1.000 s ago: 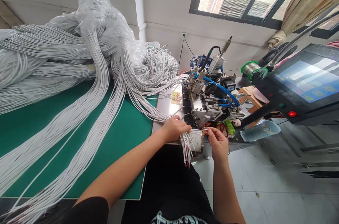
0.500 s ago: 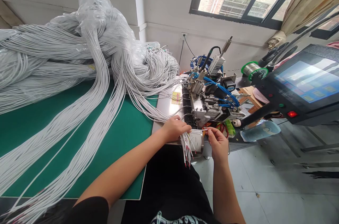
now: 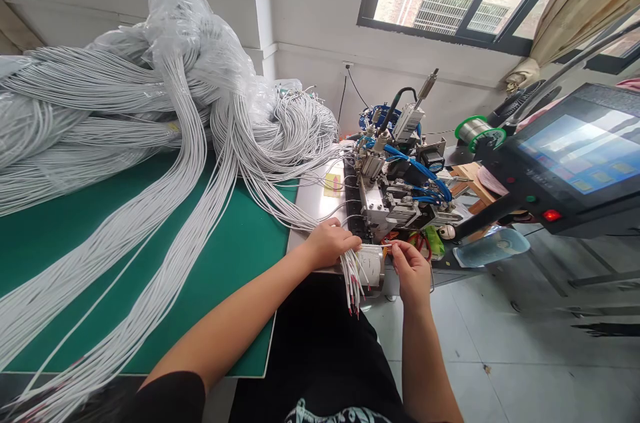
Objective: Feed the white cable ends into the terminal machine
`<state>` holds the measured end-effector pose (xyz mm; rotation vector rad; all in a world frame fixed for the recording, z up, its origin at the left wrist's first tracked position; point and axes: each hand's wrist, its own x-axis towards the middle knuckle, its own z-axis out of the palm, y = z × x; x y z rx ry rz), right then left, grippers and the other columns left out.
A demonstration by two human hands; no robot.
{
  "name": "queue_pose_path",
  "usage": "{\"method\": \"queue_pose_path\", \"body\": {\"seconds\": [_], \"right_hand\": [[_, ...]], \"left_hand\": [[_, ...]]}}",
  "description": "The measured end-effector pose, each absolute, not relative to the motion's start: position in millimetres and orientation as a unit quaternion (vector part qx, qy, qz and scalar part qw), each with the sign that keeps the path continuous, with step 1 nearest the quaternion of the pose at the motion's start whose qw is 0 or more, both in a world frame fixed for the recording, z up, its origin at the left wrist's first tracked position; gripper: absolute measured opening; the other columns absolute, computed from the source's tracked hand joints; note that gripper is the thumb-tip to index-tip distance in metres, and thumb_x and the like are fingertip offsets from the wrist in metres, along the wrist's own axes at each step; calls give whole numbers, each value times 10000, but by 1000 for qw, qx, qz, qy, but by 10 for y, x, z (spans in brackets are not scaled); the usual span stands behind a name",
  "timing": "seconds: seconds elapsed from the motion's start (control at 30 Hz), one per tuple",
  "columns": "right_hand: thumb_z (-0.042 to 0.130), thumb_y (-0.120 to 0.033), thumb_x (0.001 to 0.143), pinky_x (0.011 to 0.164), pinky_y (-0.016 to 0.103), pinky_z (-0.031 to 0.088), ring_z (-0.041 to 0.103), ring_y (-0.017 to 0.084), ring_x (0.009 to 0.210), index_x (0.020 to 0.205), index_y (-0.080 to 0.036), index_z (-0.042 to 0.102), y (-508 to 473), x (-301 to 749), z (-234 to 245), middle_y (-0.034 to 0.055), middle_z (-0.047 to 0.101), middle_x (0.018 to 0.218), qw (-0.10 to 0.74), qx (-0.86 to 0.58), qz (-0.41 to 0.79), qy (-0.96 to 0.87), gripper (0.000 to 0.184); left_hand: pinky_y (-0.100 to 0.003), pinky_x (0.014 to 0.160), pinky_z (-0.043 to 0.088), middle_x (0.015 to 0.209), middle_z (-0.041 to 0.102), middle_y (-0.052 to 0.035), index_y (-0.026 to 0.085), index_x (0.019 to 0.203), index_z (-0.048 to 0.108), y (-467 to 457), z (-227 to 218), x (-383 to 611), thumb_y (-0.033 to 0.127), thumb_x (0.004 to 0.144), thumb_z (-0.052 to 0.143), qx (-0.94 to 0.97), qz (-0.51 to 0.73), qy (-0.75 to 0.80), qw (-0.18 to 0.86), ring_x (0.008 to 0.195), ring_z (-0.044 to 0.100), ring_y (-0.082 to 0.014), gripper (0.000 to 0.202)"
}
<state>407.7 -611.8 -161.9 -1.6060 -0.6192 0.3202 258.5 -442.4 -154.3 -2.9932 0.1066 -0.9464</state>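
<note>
My left hand (image 3: 331,244) is closed around a bundle of white cables (image 3: 351,279), whose reddish ends hang down below the fingers. One cable from the bundle runs straight across to my right hand (image 3: 411,268), which pinches it near its end between thumb and fingertips. Beneath that stretched cable sits a white cylinder (image 3: 370,267), partly covered by the hanging cables. Just beyond both hands stands a metal machine (image 3: 395,176) with blue air tubes, and several cables lead into its near left side.
Large bundles of white cables (image 3: 187,136), partly in clear plastic, lie over the green mat (image 3: 250,256). At the right are a control screen (image 3: 583,149), a solder wire spool (image 3: 475,133) and a light blue plastic bin (image 3: 493,248). Red-handled tools (image 3: 425,246) lie by the machine.
</note>
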Motion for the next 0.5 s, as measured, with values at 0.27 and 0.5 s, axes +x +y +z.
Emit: {"method": "queue_pose_path", "body": {"seconds": [0.27,0.5], "right_hand": [[654,-490,740,504,246,434,579,150,614,897,-158,689,-6126,4115,-1673,55,679,768,637,-705,142,-277,369],[665,-449,758,665,282,481,610,176,744,908,-164,672,-6116,4148,-1669,63,686,843,606,-722,130,-308,322]], "left_hand": [[-291,730,358,667,617,28,192,860,571,-4446,-1476,2571,206,931,436,-948,-317,31,16,607,546,-103,153],[-302,741,358,724,601,-13,177,790,563,-4450,-1442,2565,253,958,394,-942,-334,-2,23,719,547,-142,250]]}}
